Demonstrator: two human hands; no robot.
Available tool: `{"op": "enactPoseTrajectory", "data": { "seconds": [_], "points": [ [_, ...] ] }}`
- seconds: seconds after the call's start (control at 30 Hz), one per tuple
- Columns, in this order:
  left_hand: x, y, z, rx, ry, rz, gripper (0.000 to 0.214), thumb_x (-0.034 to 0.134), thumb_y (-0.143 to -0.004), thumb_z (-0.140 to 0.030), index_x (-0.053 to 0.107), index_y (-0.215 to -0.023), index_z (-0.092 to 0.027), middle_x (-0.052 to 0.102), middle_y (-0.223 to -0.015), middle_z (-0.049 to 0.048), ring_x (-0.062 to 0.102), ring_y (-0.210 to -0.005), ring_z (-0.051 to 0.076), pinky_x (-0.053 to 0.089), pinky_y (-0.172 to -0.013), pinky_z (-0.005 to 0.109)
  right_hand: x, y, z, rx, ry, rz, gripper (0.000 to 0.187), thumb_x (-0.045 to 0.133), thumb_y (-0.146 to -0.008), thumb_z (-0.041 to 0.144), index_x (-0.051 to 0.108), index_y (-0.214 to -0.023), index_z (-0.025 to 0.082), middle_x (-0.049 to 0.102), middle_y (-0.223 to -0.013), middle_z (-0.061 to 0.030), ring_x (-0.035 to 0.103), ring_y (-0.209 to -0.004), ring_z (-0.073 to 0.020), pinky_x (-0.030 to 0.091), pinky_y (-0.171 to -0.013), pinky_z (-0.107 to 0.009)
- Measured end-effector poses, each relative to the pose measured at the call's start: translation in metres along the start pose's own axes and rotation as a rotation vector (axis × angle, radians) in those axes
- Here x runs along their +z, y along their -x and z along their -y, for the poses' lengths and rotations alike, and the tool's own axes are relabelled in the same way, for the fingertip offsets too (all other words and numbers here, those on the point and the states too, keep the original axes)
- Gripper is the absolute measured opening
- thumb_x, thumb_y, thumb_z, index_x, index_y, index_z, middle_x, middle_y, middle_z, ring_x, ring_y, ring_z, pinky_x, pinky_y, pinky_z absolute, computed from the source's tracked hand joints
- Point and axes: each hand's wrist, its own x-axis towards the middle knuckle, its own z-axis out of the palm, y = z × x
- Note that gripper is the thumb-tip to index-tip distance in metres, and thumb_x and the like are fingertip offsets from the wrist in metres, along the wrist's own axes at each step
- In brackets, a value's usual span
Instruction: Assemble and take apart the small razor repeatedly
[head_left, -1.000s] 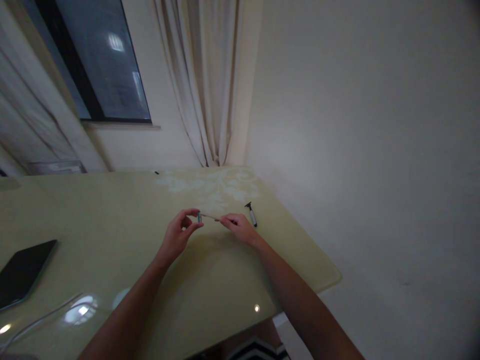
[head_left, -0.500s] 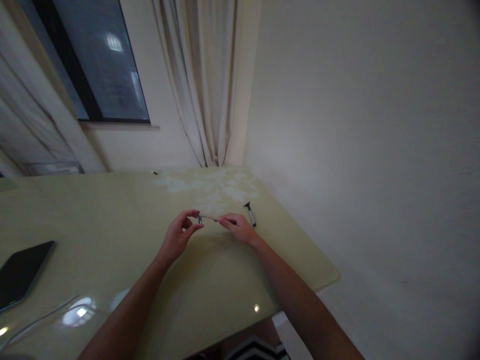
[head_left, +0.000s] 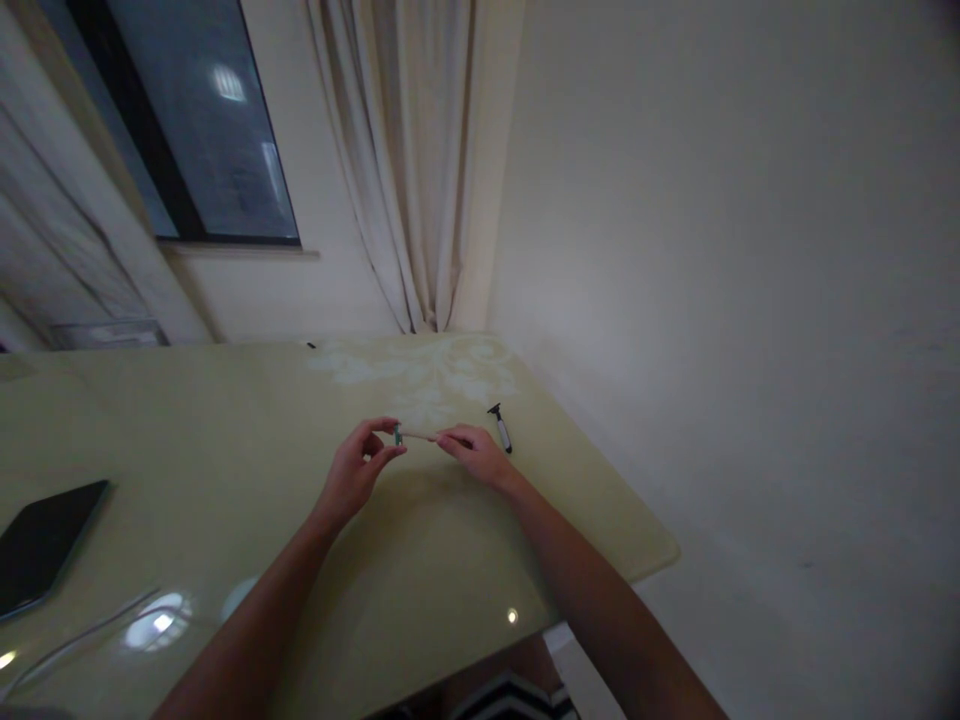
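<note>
Our left hand (head_left: 352,475) pinches the teal end of a thin stick (head_left: 418,434) between thumb and forefinger. Our right hand (head_left: 476,455) pinches the other end, other fingers curled. The stick sits level just above the table (head_left: 225,420), between both hands. It looks light and thin, and would likely bend or snap if squeezed, so best gripped at the ends. A razor (head_left: 500,428) lies just beside the right hand. A tablet (head_left: 45,545) and cable (head_left: 90,630) lie well apart, left.

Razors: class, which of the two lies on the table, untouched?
The black-headed razor, right of the right hand. The teal-headed razor is pinched between it and the left hand.
</note>
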Motion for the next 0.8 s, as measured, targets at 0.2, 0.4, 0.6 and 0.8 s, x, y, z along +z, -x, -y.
{"op": "enactPoseTrajectory", "data": {
  "seconds": [0.2,0.4,0.6,0.8],
  "points": [
    [-0.0013,0.0002,-0.0008,0.011,-0.011,0.0,0.034,0.076,-0.079,-0.041,0.069,-0.107,-0.022,0.058,-0.066,-0.0056,0.049,-0.056,0.013,0.041,-0.057,0.025,-0.0017,0.0004,0.0009,0.014,0.017,-0.023,0.041,0.06,-0.099,0.051,0.082,-0.103,0.017,0.072,-0.09,-0.0063,0.06,-0.081,-0.018,0.042,-0.075,-0.028],
    [-0.0012,0.0001,0.0005,0.027,-0.03,-0.036,0.034,0.076,-0.08,-0.04,0.069,-0.108,-0.022,0.059,-0.069,-0.0051,0.05,-0.058,0.013,0.042,-0.058,0.025,-0.0012,0.0004,0.0027,0.009,0.018,0.02,0.042,0.059,-0.1,0.052,0.082,-0.101,0.017,0.073,-0.092,-0.0069,0.062,-0.084,-0.0187,0.044,-0.077,-0.028],
    [-0.0012,0.0007,-0.0021,0.035,-0.039,-0.085,0.034,0.076,-0.08,-0.039,0.069,-0.108,-0.021,0.063,-0.075,-0.0035,0.049,-0.058,0.012,0.041,-0.057,0.025,-0.0009,0.0,-0.0018,0.008,0.011,0.029,0.041,0.061,-0.099,0.051,0.082,-0.104,0.016,0.075,-0.095,-0.0077,0.063,-0.084,-0.0188,0.044,-0.077,-0.028],
    [-0.0009,0.001,-0.0039,0.073,-0.061,-0.099,0.033,0.076,-0.08,-0.04,0.069,-0.106,-0.021,0.06,-0.072,-0.0046,0.049,-0.057,0.012,0.043,-0.058,0.025,-0.0014,0.0009,0.0029,0.023,0.016,0.019,0.04,0.062,-0.098,0.051,0.082,-0.106,0.018,0.076,-0.097,-0.0077,0.064,-0.086,-0.0192,0.045,-0.078,-0.029]
  ]
}}
